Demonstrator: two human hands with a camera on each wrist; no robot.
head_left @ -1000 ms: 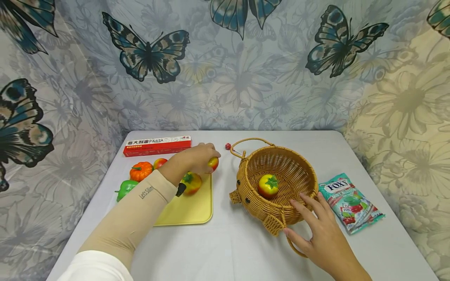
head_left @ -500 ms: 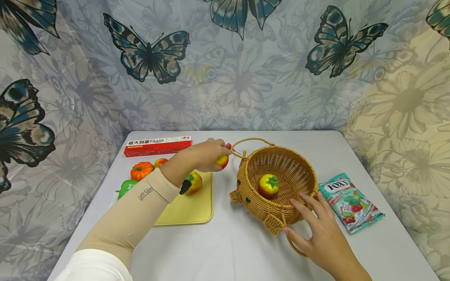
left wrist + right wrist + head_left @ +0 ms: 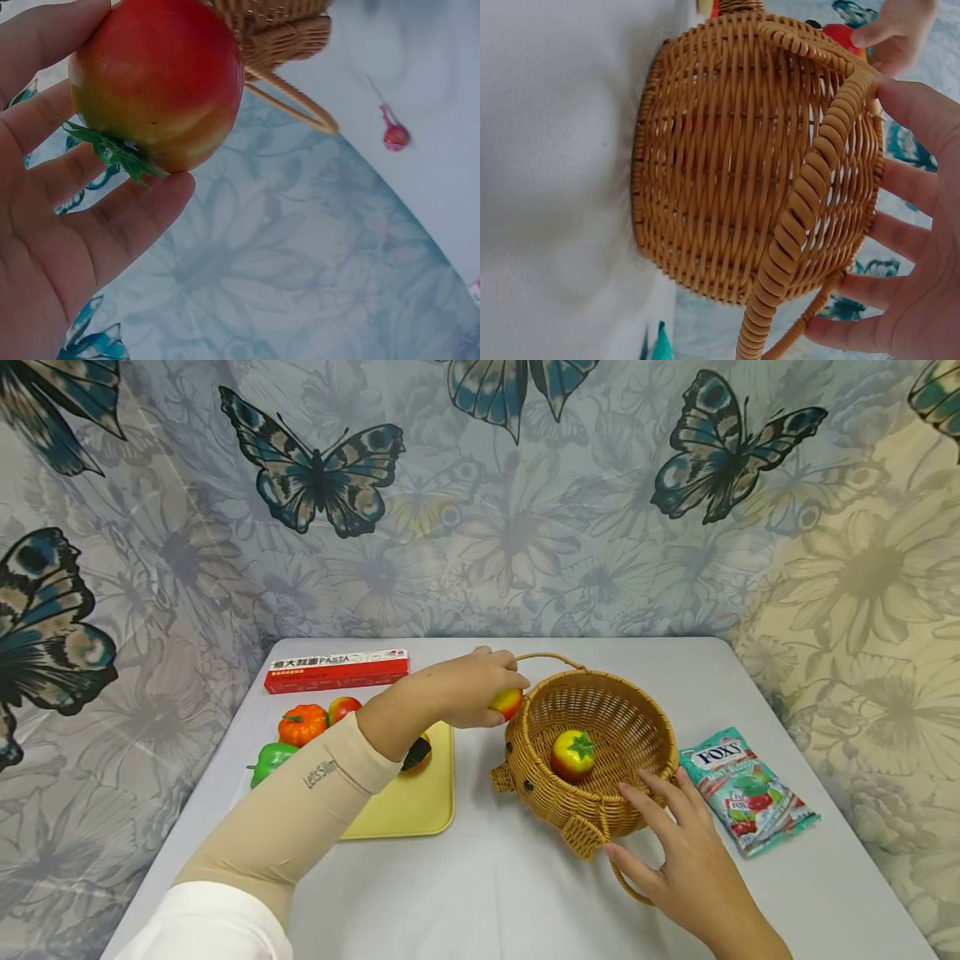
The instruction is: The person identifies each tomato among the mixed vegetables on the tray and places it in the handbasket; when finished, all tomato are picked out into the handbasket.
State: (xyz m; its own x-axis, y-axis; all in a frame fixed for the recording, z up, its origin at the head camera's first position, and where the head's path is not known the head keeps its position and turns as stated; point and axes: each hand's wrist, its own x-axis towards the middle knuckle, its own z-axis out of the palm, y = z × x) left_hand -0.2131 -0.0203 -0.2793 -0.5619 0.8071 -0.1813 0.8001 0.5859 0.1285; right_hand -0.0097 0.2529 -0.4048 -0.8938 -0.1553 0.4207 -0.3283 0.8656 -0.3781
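In the head view my left hand (image 3: 476,689) holds a red-and-yellow tomato (image 3: 506,702) at the left rim of the wicker basket (image 3: 555,802). The left wrist view shows the fingers curved round this tomato (image 3: 161,82), its green leafy top toward the palm. Another tomato (image 3: 572,757) lies inside the basket. My right hand (image 3: 678,852) rests on the basket's near right rim, its fingers spread and fairly straight. From the right wrist view, the thumb of my right hand (image 3: 922,277) touches the basket (image 3: 712,165) near the base of its handle.
A yellow tray (image 3: 405,810) sits at left, a fruit on it mostly hidden by my left arm. Beside it lie an orange pumpkin (image 3: 302,725), a red fruit (image 3: 343,708), a green pepper (image 3: 270,762) and a pasta box (image 3: 337,672). A candy bag (image 3: 750,789) lies right; a lollipop (image 3: 395,137) shows too.
My left hand has carried the tomato rightward from above the tray's far right corner to the basket's left rim. The right hand and the basket have stayed in place.
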